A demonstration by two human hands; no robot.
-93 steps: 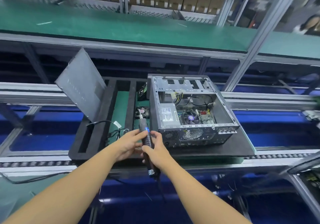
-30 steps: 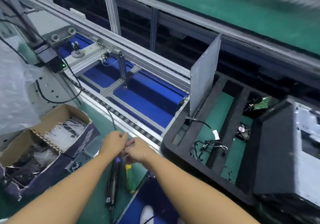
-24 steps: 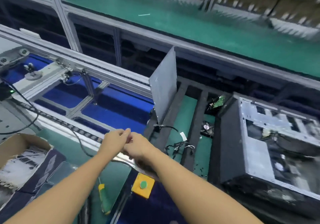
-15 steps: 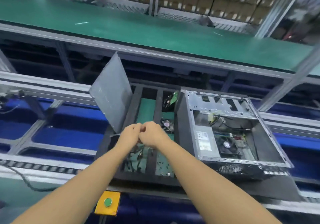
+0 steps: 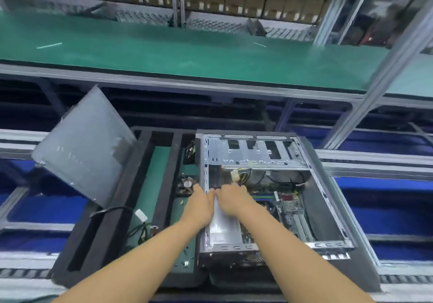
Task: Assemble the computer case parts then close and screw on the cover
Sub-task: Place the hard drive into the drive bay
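Observation:
The open computer case lies on its side on a black foam tray, with the motherboard and the silver power supply showing inside. The grey side cover leans upright at the tray's left end. My left hand is at the case's left wall, knuckles up. My right hand is just beside it, over the far end of the power supply. The two hands almost touch. Their fingertips are hidden and blurred, so I cannot tell if they hold anything.
A loose fan and a cable bundle with a white plug lie in the tray's slots left of the case. Conveyor rails run left and right of the tray. A green belt runs behind, with stacked boxes beyond it.
The view swung from the bench at the left back to the case. My hands, kept close together, moved right from over the tray's slots to the case's left wall and power supply.

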